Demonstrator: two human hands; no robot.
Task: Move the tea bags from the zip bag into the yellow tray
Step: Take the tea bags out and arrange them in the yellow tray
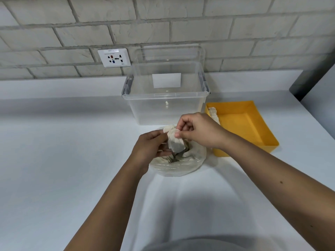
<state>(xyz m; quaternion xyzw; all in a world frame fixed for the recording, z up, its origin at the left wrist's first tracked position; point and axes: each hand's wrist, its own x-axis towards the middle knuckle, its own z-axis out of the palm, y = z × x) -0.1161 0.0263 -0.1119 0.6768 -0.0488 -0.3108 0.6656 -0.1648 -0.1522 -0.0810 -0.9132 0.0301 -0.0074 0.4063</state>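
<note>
Nearest us, our left hand point(152, 145) curls round the left rim of a clear plastic zip bag point(181, 168) on the white counter point(72, 142). Our right hand point(198, 131) pinches a pale paper tea bag point(176, 144) above its mouth. To the right, a rectangular yellow plastic tray point(253, 136) holds another tea bag point(213, 113).

Bare counter point(63, 160) left; clear bin point(165, 105) blocks behind zip bag point(176, 167); yellow tray point(253, 131) open-topped right.

Place: indoor counter, kitchen or utility type. You have a white worktop point(72, 142) under your fingers point(181, 126), a grey brick-faced wall point(181, 15) beyond them, a wall socket point(114, 57) beyond them to the left.
</note>
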